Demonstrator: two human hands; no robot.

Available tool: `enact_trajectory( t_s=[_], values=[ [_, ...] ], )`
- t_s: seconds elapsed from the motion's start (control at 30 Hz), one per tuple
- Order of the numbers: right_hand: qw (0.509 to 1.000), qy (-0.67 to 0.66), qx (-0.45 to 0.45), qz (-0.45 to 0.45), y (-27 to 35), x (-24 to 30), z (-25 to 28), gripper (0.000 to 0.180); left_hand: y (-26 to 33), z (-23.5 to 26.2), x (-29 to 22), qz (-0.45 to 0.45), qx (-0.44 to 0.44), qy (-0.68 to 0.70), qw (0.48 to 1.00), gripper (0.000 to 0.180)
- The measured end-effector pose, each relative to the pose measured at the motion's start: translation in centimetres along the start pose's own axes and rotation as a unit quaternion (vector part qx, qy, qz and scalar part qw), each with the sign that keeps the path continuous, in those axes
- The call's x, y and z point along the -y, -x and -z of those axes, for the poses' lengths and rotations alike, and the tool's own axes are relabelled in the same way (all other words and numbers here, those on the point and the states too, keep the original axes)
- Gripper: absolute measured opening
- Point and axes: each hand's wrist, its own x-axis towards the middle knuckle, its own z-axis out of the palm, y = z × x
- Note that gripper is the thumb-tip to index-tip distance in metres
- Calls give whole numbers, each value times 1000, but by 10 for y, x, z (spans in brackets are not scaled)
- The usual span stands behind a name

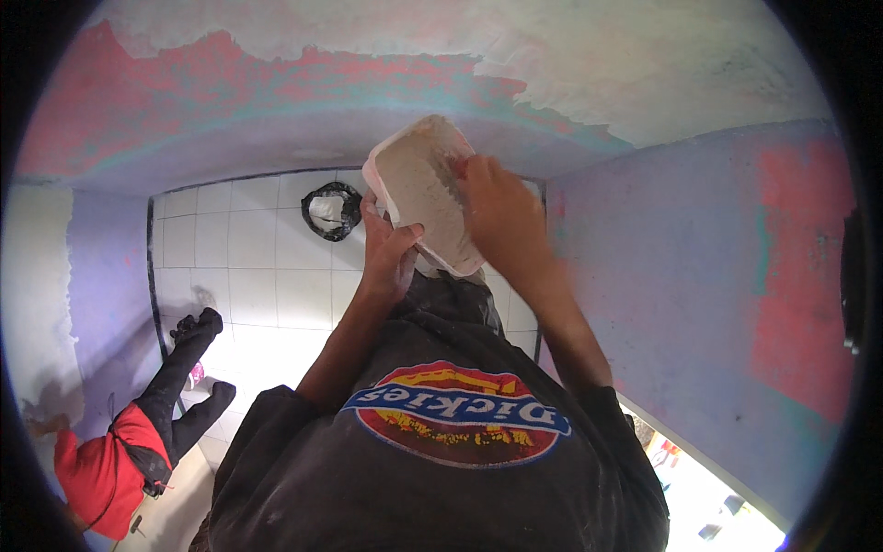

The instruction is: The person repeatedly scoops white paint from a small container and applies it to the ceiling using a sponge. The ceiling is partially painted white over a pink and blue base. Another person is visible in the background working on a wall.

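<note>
A pale, rounded rectangular tub [418,184] with grey-beige paste inside is held up in front of my body, tilted. My left hand [391,247] grips its near left side, the thumb over the rim and the fingers underneath. Over the tub's right edge, my right hand [497,207] is closed in a fist. A small reddish tool [458,168] shows at its fingers, against the paste; its shape is mostly hidden by the hand and smeared by motion.
A black plastic bag [332,211] holding white material stands on the white tiled floor [253,248]. Ahead is a wall [294,78] partly coated in pale filler; another wall [681,267] rises to my right. At lower left, a person in red [106,469] is near the left wall.
</note>
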Motion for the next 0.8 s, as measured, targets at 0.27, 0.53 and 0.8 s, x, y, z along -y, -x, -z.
enact_trajectory(
  t_s=[0.27,0.53,0.8],
  values=[
    [988,-118,18,-103,8,6,-21,20,-2,1,8,-1,-7,3,1000,98],
    [995,-95,8,-35,2,20,9,22,-6,10,7,21,78,13,997,99],
    [991,-108,74,-41,-2,9,19,18,-9,-2,-8,69,67,-12,995,100]
  ],
)
